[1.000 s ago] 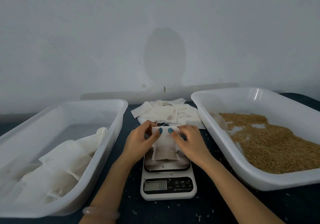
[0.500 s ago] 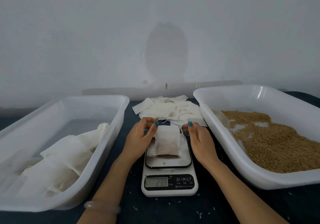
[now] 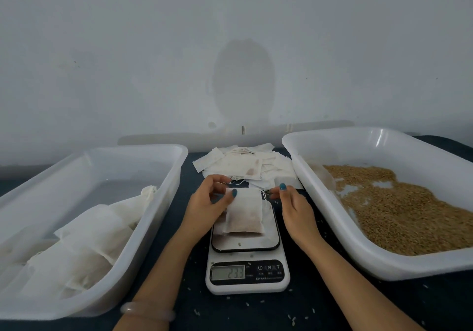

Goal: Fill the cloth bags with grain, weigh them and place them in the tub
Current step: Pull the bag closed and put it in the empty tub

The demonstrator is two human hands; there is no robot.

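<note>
Pale wall and dark table in front of me
The grey-white wall (image 3: 102, 49) fills the far side, with a darker oval patch (image 3: 243, 80) at its middle and a lighter strip (image 3: 314, 125) along its foot. My table (image 3: 320, 307) is blue-black, under dim, even light.
</note>
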